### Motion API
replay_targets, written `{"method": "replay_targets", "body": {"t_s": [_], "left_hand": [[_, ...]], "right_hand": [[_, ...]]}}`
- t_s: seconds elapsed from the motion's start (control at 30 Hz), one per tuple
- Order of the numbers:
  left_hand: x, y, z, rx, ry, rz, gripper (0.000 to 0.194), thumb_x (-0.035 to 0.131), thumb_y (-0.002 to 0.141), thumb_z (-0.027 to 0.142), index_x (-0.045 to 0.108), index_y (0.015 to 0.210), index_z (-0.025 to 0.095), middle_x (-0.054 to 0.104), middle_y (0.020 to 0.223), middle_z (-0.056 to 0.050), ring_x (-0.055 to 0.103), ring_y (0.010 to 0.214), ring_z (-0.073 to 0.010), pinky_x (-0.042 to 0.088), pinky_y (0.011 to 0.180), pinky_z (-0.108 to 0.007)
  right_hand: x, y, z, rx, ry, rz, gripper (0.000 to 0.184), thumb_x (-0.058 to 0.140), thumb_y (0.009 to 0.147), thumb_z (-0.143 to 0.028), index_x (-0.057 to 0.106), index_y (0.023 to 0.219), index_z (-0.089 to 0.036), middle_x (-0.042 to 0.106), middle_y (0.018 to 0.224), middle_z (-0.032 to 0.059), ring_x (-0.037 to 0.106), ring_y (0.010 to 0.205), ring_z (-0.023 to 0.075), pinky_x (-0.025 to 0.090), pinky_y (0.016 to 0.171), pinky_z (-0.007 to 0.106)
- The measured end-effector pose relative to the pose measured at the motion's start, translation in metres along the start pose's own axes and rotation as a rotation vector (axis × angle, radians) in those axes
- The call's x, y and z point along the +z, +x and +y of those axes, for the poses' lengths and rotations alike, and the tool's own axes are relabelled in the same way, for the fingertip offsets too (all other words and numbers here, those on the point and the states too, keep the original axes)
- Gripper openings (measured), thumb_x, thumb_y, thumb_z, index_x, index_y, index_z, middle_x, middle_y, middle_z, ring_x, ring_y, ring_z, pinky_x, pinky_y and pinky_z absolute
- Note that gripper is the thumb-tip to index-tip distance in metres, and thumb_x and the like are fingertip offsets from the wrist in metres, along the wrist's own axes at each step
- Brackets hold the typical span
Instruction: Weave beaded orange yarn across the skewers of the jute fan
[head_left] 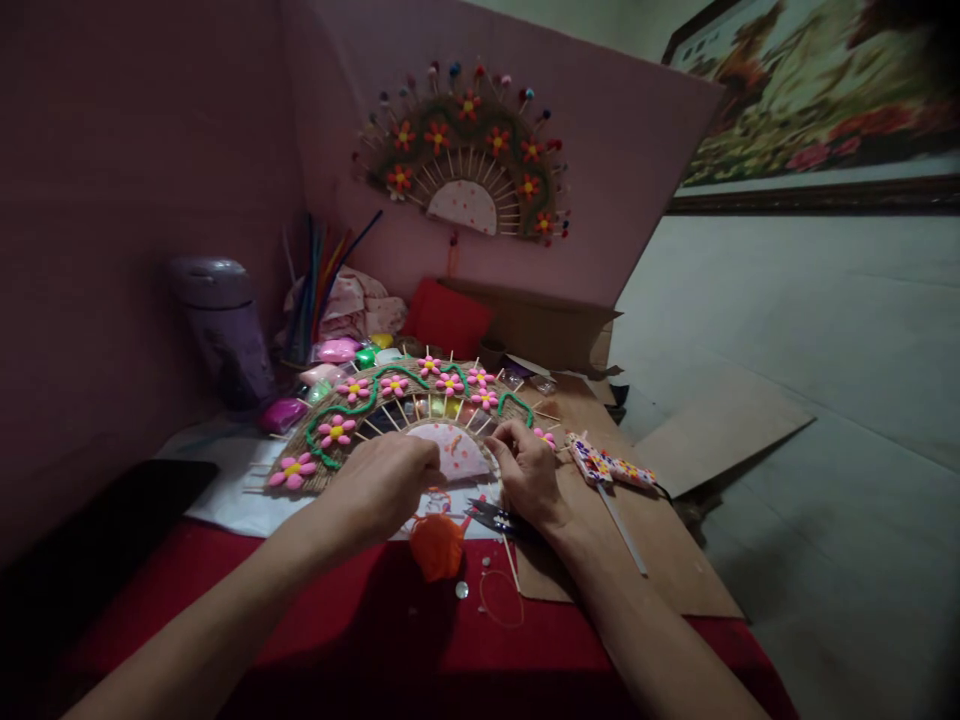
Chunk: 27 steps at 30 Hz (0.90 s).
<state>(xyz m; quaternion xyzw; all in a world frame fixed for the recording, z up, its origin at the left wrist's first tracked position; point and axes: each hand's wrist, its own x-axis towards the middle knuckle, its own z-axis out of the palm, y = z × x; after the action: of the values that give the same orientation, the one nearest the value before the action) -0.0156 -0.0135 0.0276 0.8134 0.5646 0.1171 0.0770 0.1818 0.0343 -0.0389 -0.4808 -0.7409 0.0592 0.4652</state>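
Note:
A half-round fan (304, 425) of brown twine on thin sticks lies flat, with pink flowers and a wavy green cord on it. Its centre is a pale, red-dotted half disc (454, 452). My left hand (390, 485) is over the left side of that disc, fingers curled together; whatever they pinch is hidden. At the disc's right edge, my right hand (529, 475) has thumb and forefinger pressed together on something too small to name. Black thread snips (496, 517) lie beside my right wrist. Below my left hand is a crumpled orange bundle (436, 547).
Brown cardboard (637, 540) covers the table's right side, bearing a flower-patterned glue gun (611, 465) with a pale stick. At the left stand a purple bottle (225, 335) and several pipe cleaners (319, 290). Another decorated fan (465, 150) hangs on the pink panel (615, 150) behind.

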Motion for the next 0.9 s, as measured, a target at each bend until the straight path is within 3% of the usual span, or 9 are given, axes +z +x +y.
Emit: {"method": "replay_targets", "body": {"t_s": [0.1, 0.2, 0.37, 0.53, 0.63, 0.8, 0.9], "left_hand": [[0.007, 0.008, 0.011, 0.092, 0.108, -0.053, 0.025, 0.044, 0.082, 0.018, 0.069, 0.079, 0.020, 0.068, 0.078, -0.009, 0.058, 0.069, -0.0205, 0.029, 0.055, -0.030], [0.013, 0.017, 0.011, 0.129, 0.149, -0.102, 0.024, 0.048, 0.076, 0.014, 0.071, 0.079, 0.020, 0.068, 0.076, -0.010, 0.058, 0.068, -0.0210, 0.031, 0.055, -0.029], [0.024, 0.030, 0.005, 0.167, 0.082, -0.200, 0.027, 0.053, 0.066, 0.013, 0.075, 0.078, 0.023, 0.069, 0.071, -0.008, 0.060, 0.067, -0.0222, 0.036, 0.058, -0.030], [0.029, 0.034, 0.008, 0.174, 0.050, -0.192, 0.026, 0.051, 0.067, 0.015, 0.075, 0.075, 0.021, 0.069, 0.070, -0.010, 0.058, 0.064, -0.0212, 0.034, 0.057, -0.030], [0.033, 0.034, 0.012, 0.184, 0.003, -0.184, 0.021, 0.052, 0.067, 0.017, 0.073, 0.069, 0.020, 0.068, 0.067, -0.008, 0.056, 0.062, -0.0180, 0.031, 0.055, -0.029], [0.036, 0.028, 0.011, 0.152, -0.122, -0.211, 0.020, 0.053, 0.071, 0.020, 0.072, 0.072, 0.019, 0.069, 0.068, -0.006, 0.057, 0.064, -0.0174, 0.030, 0.055, -0.028], [0.030, 0.021, 0.006, 0.204, -0.243, -0.290, 0.017, 0.061, 0.071, 0.032, 0.073, 0.076, 0.020, 0.070, 0.077, -0.005, 0.059, 0.068, -0.0175, 0.034, 0.059, -0.027]], "right_hand": [[-0.003, 0.001, 0.000, 0.007, 0.025, 0.019, 0.016, 0.053, 0.085, -0.023, 0.053, 0.070, -0.019, 0.057, 0.063, -0.0015, 0.051, 0.058, 0.0135, 0.035, 0.058, 0.025], [-0.006, 0.001, -0.001, -0.046, -0.002, 0.027, 0.027, 0.047, 0.090, -0.028, 0.052, 0.065, -0.019, 0.055, 0.058, -0.0009, 0.050, 0.055, 0.0134, 0.033, 0.057, 0.025], [-0.007, -0.002, -0.002, -0.137, -0.073, -0.011, 0.035, 0.045, 0.093, -0.032, 0.053, 0.061, -0.019, 0.057, 0.059, 0.0017, 0.052, 0.059, 0.0145, 0.032, 0.059, 0.027], [-0.009, 0.001, -0.004, -0.131, -0.046, -0.048, 0.036, 0.046, 0.092, -0.034, 0.056, 0.061, -0.019, 0.058, 0.059, 0.0019, 0.052, 0.057, 0.0135, 0.034, 0.057, 0.025], [-0.016, 0.006, -0.008, -0.071, -0.047, -0.169, 0.032, 0.051, 0.090, -0.033, 0.061, 0.063, -0.018, 0.062, 0.060, 0.0008, 0.054, 0.057, 0.0127, 0.033, 0.054, 0.024], [-0.040, -0.001, -0.023, -0.029, -0.252, -0.560, 0.008, 0.066, 0.079, -0.027, 0.067, 0.074, -0.021, 0.067, 0.069, -0.0009, 0.058, 0.062, 0.0137, 0.031, 0.054, 0.024], [-0.050, -0.019, -0.027, -0.093, -0.402, -0.616, 0.020, 0.073, 0.073, -0.035, 0.064, 0.081, -0.019, 0.066, 0.082, 0.0033, 0.058, 0.074, 0.0183, 0.032, 0.057, 0.026]]}}
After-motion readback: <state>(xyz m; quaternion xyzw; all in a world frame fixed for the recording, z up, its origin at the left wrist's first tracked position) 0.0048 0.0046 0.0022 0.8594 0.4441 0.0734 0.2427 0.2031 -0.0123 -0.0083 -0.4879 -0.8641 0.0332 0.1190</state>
